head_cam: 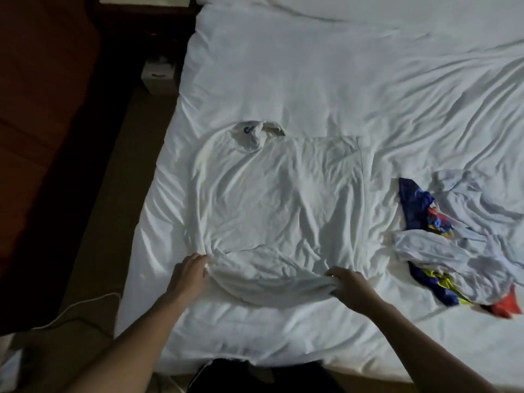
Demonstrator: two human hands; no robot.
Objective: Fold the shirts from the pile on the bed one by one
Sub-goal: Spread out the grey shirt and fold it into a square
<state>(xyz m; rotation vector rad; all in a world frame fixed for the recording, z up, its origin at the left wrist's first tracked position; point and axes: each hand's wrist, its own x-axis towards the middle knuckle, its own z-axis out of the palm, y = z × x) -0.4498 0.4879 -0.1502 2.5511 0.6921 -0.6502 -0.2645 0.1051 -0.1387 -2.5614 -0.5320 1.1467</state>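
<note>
A white shirt (278, 194) lies spread on the bed (312, 80), wrinkled, with its collar (255, 131) at the far left side; a small blue mark shows inside the collar. The left hand (190, 275) pinches the near edge of the shirt at its left corner, fingers curled into the cloth. The right hand (350, 285) grips the same near edge further right, also with curled fingers. Between both hands the edge is bunched into a thick roll. To the right, near the shirt but apart from it, lies the pile (453, 245) of other shirts, white with blue, yellow and red print. On the floor left of the bed lies a white cable (79, 307).
</note>
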